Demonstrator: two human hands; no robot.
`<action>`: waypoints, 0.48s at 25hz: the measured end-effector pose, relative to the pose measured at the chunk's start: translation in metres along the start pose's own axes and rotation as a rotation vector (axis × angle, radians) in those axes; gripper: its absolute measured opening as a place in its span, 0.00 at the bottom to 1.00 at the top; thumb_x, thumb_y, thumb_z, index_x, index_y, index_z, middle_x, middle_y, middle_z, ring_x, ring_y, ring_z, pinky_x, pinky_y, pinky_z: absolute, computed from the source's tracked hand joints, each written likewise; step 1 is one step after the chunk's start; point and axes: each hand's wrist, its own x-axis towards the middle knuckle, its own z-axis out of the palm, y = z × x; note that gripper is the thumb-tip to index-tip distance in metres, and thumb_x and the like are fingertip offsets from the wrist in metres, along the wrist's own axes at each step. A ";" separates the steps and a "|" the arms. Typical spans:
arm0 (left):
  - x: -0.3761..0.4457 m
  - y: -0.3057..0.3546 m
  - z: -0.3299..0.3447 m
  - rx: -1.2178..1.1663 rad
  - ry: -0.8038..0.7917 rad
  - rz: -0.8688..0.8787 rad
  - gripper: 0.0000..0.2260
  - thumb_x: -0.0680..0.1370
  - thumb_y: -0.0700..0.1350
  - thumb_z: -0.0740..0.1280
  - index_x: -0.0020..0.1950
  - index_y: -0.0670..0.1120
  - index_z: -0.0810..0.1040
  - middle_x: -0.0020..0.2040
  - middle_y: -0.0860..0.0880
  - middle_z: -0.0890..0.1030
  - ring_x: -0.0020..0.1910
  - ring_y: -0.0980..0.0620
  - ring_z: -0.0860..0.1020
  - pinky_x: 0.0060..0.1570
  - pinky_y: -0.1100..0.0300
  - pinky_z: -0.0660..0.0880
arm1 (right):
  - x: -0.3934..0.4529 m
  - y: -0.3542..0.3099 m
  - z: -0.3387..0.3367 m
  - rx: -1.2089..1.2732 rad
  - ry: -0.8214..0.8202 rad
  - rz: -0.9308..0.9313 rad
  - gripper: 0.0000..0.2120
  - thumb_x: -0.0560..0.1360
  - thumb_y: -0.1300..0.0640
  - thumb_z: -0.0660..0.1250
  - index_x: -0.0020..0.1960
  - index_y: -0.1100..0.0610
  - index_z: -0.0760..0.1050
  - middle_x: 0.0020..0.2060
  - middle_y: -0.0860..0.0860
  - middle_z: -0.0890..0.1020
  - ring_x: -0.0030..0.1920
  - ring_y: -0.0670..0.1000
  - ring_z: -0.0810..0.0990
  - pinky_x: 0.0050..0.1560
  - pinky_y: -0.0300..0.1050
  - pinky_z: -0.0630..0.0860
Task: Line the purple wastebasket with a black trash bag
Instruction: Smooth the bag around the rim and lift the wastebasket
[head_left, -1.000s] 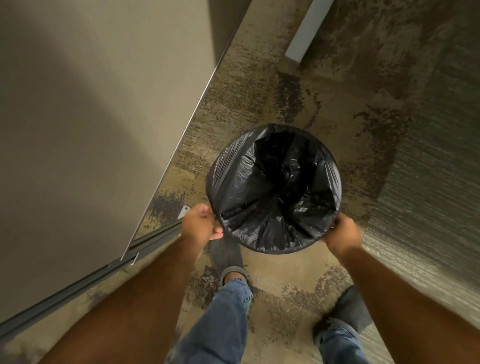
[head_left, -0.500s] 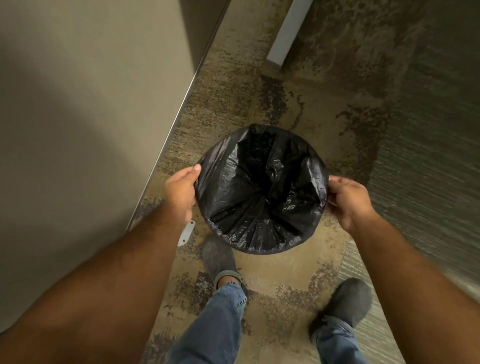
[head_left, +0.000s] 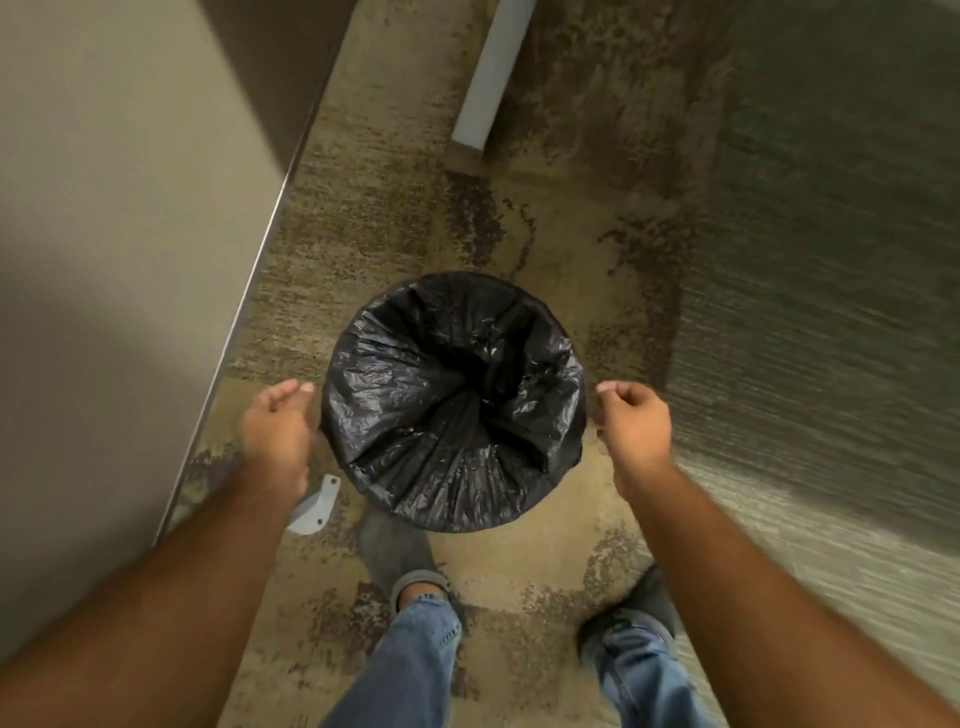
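Note:
The black trash bag (head_left: 415, 395) lines the round wastebasket, which stands on the carpet in front of my feet. The bag's edge is folded over the rim and down the outside, so none of the purple wall shows. Its middle sags into a dark hollow. My left hand (head_left: 278, 431) hovers just off the left side of the rim with its fingers loosely curled, holding nothing. My right hand (head_left: 631, 423) is level with it just off the right side, fingers also loosely curled and empty.
A beige wall panel (head_left: 130, 260) with a metal edge runs along the left. A small white bracket (head_left: 314, 506) lies on the floor by the bin's near left side. A white post (head_left: 485, 78) stands farther back. My shoes (head_left: 395, 556) are just behind the bin.
Both hands gripped the bag at the rim before; now they have let go and hang just beside it. The bin sits lower and farther from me, on the floor.

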 end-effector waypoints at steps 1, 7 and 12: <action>-0.010 0.003 -0.004 0.010 -0.003 0.071 0.05 0.83 0.44 0.70 0.58 0.51 0.82 0.54 0.48 0.85 0.55 0.47 0.84 0.59 0.46 0.82 | -0.014 0.001 -0.005 0.021 0.008 -0.045 0.07 0.82 0.52 0.69 0.46 0.52 0.82 0.42 0.51 0.86 0.43 0.53 0.83 0.45 0.49 0.78; -0.056 0.008 -0.010 0.122 -0.203 0.171 0.17 0.86 0.43 0.66 0.74 0.41 0.77 0.62 0.43 0.83 0.58 0.43 0.83 0.64 0.45 0.79 | -0.064 0.013 0.001 0.117 -0.248 -0.010 0.16 0.78 0.69 0.69 0.63 0.57 0.80 0.52 0.52 0.87 0.52 0.52 0.86 0.46 0.38 0.82; -0.047 -0.005 -0.008 0.233 -0.194 0.166 0.19 0.84 0.35 0.66 0.75 0.43 0.77 0.62 0.42 0.85 0.60 0.41 0.83 0.67 0.37 0.77 | -0.056 0.021 0.004 0.125 -0.281 0.022 0.28 0.74 0.72 0.73 0.66 0.50 0.70 0.56 0.48 0.84 0.55 0.47 0.85 0.62 0.50 0.83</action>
